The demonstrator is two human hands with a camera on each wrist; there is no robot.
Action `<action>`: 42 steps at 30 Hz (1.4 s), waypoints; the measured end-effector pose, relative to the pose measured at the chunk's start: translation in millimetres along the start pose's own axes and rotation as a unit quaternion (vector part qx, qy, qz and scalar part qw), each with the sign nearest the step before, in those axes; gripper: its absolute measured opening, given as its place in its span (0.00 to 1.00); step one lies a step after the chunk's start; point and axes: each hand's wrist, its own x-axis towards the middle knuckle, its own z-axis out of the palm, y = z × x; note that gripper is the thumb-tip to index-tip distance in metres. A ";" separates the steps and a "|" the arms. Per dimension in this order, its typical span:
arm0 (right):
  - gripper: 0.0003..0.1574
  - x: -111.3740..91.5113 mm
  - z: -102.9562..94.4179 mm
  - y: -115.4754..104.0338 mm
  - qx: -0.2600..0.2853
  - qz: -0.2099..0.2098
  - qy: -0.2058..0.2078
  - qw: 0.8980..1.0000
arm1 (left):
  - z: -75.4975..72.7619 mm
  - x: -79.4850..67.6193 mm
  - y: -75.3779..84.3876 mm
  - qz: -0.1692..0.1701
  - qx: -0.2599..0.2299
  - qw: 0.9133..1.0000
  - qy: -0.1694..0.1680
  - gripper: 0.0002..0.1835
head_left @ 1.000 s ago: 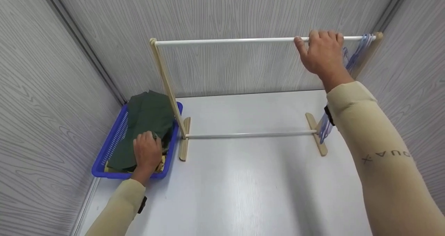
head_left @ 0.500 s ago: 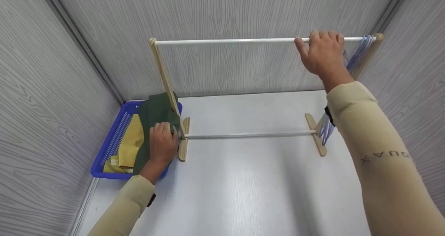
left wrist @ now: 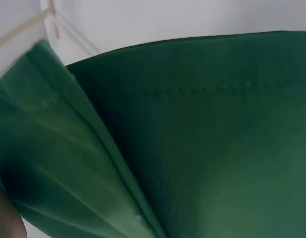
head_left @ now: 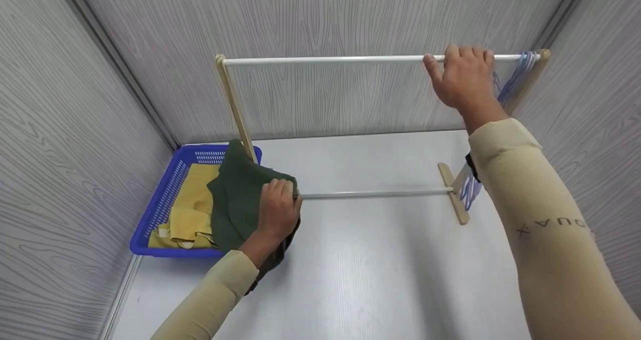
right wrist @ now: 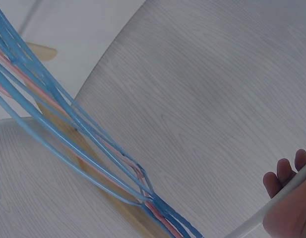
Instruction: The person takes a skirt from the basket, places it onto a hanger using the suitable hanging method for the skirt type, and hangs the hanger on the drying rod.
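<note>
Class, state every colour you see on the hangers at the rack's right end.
The hangers are blue and pink, clearest in the right wrist view.

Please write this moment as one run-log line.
left hand: holds green cloth | right hand: grips top rail | yellow cloth: in blue basket

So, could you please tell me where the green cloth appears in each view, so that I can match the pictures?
Head: the green cloth is left of centre, gripped by the left hand and overlapping the right side of the blue basket.
Left wrist: it fills most of the picture.
Right wrist: not in it.
Shared landmark: the white table, also along the top in left wrist and upper left in right wrist.
</note>
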 end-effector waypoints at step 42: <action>0.48 -1.0 -1.6 0.1 -0.008 0.003 -0.005 1.000 | 38.5 -77.5 2.1 0.074 -0.012 0.965 -0.252 0.22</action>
